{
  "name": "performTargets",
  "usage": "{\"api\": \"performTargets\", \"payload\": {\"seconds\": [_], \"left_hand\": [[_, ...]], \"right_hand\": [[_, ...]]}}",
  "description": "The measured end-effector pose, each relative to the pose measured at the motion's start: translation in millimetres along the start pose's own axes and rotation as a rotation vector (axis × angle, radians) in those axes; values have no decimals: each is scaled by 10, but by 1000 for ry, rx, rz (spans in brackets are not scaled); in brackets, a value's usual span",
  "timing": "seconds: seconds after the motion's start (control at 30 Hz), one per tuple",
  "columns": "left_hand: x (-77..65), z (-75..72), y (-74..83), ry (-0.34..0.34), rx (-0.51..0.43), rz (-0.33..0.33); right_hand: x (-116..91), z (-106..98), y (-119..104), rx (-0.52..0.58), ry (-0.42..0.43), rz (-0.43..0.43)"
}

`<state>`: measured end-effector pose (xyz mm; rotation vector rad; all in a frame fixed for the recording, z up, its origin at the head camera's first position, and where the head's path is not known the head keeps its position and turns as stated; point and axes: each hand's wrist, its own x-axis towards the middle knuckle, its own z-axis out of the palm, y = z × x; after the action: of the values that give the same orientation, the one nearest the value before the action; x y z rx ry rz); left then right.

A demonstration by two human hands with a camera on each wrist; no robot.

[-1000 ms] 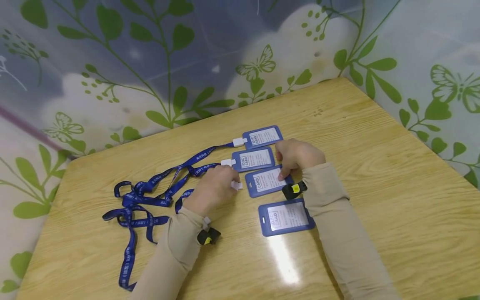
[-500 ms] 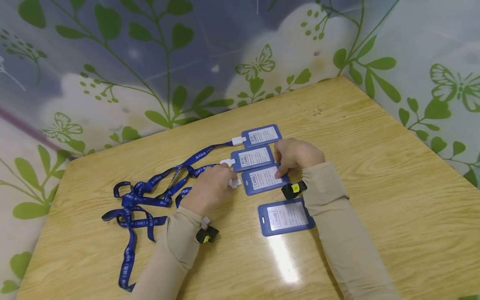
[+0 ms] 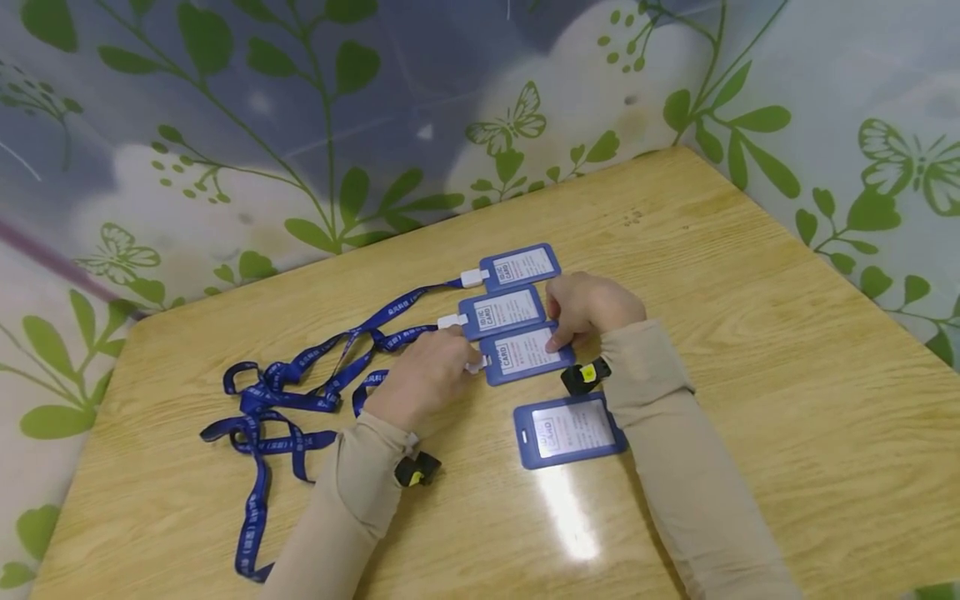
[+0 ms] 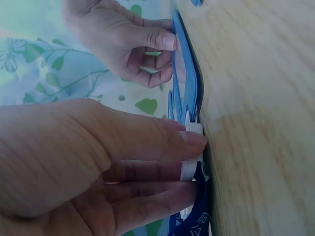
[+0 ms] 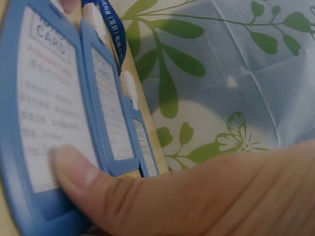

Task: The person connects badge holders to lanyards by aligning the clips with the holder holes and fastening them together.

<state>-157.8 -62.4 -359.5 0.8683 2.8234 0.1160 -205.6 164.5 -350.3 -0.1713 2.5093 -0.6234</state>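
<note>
My left hand [image 3: 427,375] pinches the white plastic clip [image 4: 189,169] of a blue printed lanyard [image 4: 199,216] between thumb and fingers, low over the table. The clip's tip is right at the slotted end of a blue ID card holder [image 3: 519,352], the third from the back. My right hand [image 3: 596,307] grips that holder by its far end, thumb [image 5: 76,169] on the clear face and the other fingers curled at its edge. In the left wrist view the holder is slightly tilted off the table. My left fingers partly hide the clip.
Two similar holders, a rear one [image 3: 521,267] and a middle one [image 3: 502,312], lie behind with white clips and lanyards attached. A loose holder [image 3: 570,431] lies nearer the front. Tangled blue lanyards [image 3: 288,397] spread over the wooden table's left side. A leaf-patterned wall covering [image 3: 405,100] borders the table.
The right hand has shifted the held card holder slightly left and back. The gap between its slot and the white clip has closed. The left hand keeps its pinch.
</note>
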Motion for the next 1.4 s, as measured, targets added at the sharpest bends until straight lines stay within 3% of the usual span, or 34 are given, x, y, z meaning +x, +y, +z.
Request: {"api": "performTargets", "payload": {"seconds": [0.37, 0.67, 0.8, 0.97, 1.03, 1.13, 1.27, 1.4], "left_hand": [[10, -72, -4, 6, 27, 13], [-24, -182, -22, 22, 22, -100], [-197, -429, -56, 71, 62, -111], [-597, -678, -212, 117, 43, -37], [-742, -653, -277, 80, 33, -26], [-881, -507, -322, -23, 21, -81], [-941, -244, -291, -155, -10, -169], [-956, -63, -250, -195, 44, -185]], "right_hand": [[-20, 46, -190, -84, 57, 20], [18, -23, -149, -42, 58, -45], [-30, -98, -175, -49, 43, -58], [-287, -327, -236, -80, 95, -70], [-428, -398, -273, -80, 110, -84], [-614, -376, -320, -142, 99, -120], [-770, -125, -284, -250, 35, -137], [-784, 187, -208, -275, -55, -119]]}}
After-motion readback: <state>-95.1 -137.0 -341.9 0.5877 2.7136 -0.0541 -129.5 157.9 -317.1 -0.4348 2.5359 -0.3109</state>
